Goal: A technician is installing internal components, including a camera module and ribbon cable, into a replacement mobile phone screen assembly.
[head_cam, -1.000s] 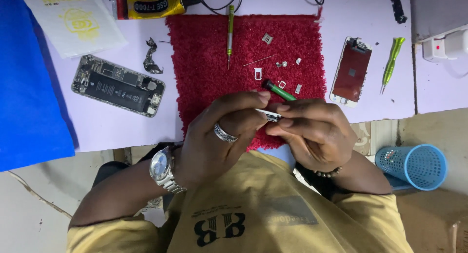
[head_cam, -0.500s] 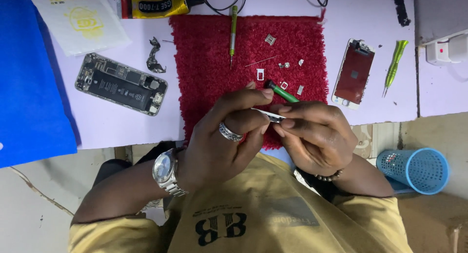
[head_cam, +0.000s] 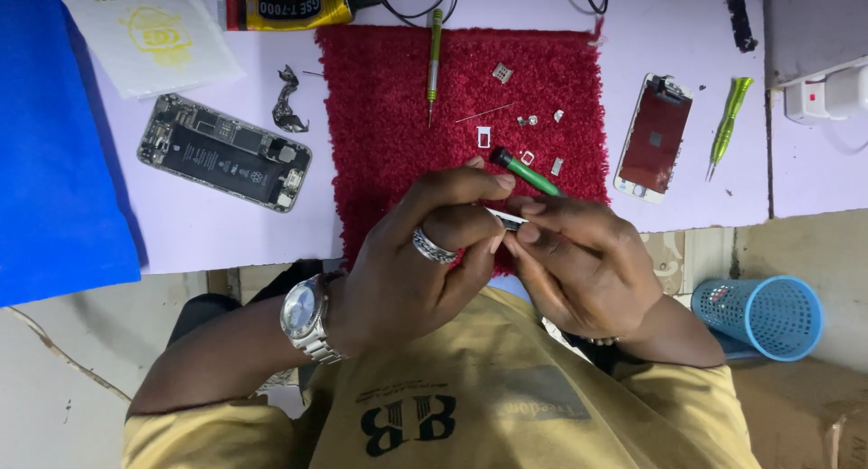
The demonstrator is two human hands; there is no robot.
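Little has moved: both hands stay together above the red mat (head_cam: 380, 98). Left hand (head_cam: 411, 261) and right hand (head_cam: 579, 261) pinch a small metal part (head_cam: 508, 219); right also grips the green screwdriver (head_cam: 524, 170).

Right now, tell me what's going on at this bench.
A person is holding a small silvery part pinched between the fingertips of the left hand and right hand, above the near edge of a red mat. A green-handled screwdriver sticks out past the right hand. On the mat lie another green screwdriver and small metal parts. An opened phone body lies to the left, and a detached phone screen to the right.
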